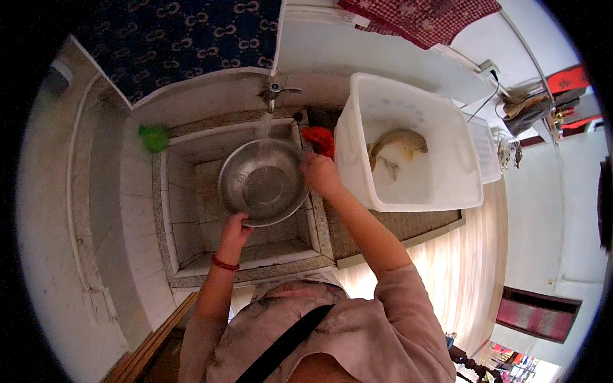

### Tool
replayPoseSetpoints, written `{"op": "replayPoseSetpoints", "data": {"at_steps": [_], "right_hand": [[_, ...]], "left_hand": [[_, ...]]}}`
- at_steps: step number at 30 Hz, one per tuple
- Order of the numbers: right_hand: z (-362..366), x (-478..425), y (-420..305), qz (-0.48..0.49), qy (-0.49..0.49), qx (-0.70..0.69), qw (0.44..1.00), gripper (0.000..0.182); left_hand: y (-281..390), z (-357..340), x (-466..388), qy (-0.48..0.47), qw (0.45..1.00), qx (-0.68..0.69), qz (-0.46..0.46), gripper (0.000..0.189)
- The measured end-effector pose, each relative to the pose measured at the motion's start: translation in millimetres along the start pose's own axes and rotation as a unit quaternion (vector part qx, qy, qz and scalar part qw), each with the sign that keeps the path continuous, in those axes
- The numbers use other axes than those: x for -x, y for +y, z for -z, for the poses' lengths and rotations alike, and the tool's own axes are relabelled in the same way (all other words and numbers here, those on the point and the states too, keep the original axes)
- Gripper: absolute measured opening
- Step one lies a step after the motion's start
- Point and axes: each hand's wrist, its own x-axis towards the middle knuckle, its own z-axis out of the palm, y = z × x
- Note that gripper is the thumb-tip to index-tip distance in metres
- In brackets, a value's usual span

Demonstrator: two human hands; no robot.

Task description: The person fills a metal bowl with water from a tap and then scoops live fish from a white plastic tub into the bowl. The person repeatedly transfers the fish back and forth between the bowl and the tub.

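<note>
A round stainless steel basin is held over a tiled sink. Water runs into it from a metal tap on the wall side. My left hand grips the basin's near rim, thumb over the edge, a red bracelet on that wrist. On the basin's right rim is my right hand, its fingertips partly hidden. Just beyond that hand lies a red item, perhaps a cloth or bag.
Right of the sink stands a large white plastic tub with a fish curled inside. A green mesh-like item sits at the sink's back left corner. A patterned dark curtain hangs beyond. A socket with a plugged cord is on the wall.
</note>
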Motion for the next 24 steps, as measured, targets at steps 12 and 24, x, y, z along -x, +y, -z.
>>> {"op": "replayPoseSetpoints", "data": {"at_steps": [12, 24], "right_hand": [[-74.5, -104.3, -27.8, -0.241, -0.006, -0.799, 0.551, 0.018], [-130.8, -170.6, -27.9, -0.227, -0.079, -0.714, 0.657, 0.012]], "left_hand": [[40.7, -66.5, 27.2, 0.000, 0.996, -0.082, -0.044, 0.015], [51.5, -80.8, 33.7, 0.010, 0.997, -0.067, -0.046, 0.014]]}}
